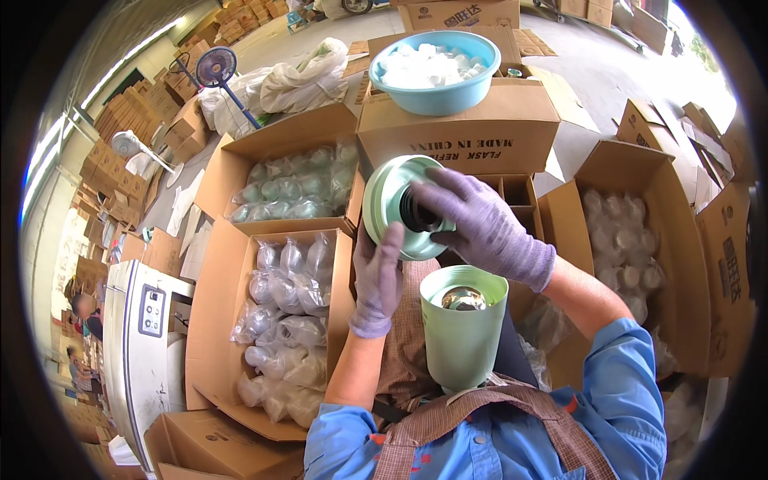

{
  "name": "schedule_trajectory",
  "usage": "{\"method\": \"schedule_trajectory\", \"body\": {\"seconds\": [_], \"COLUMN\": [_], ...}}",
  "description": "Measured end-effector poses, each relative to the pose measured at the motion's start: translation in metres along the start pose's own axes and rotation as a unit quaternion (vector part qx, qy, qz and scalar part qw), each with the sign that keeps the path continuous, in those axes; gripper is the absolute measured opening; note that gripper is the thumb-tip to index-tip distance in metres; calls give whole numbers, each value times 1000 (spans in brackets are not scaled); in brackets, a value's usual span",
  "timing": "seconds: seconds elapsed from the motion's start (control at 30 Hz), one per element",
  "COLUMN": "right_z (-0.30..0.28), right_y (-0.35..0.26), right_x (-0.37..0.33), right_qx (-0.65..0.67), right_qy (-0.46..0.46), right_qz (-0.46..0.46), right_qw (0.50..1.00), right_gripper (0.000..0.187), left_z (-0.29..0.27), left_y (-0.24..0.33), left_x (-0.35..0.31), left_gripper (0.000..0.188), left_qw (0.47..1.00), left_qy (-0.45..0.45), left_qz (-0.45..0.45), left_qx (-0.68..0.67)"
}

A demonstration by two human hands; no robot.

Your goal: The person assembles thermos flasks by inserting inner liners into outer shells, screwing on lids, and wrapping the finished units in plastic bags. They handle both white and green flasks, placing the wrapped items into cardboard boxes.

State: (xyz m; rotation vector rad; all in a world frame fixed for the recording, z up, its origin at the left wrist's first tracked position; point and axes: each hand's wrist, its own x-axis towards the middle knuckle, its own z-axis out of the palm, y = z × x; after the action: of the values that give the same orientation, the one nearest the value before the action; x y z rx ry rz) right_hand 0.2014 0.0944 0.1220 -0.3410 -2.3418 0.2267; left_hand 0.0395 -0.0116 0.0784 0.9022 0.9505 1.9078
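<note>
The left purple-gloved hand (pixel 374 288) is gripping a round pale-green plastic part (pixel 390 190), right hand (pixel 486 224) clasping its black ring (pixel 411 213); nearer, a pale-green cylinder (pixel 466 340) is holding a silvery vessel (pixel 464 301).

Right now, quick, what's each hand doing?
Left hand: closed, holding the green top.
Right hand: fingers curled at its black ring; grip cannot be told.

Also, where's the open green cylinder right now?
In the head view, the open green cylinder is right of and below centre, under the right grip, its base by the brown checked apron.
</note>
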Motion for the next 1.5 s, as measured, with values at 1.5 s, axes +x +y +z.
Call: {"method": "schedule_trajectory", "body": {"seconds": [1.5], "right_z": [0], "right_y": [-10], "right_x": [-5], "right_qx": [91], "right_qy": [-31], "right_qz": [62], "right_qw": [993], "right_gripper": [66], "left_z": [-4], "left_y": [4], "left_x": [-16], "left_gripper": [53], "left_qw": [999], "left_qy": [-15], "left_qz": [-30], "left_qx": [33]}}
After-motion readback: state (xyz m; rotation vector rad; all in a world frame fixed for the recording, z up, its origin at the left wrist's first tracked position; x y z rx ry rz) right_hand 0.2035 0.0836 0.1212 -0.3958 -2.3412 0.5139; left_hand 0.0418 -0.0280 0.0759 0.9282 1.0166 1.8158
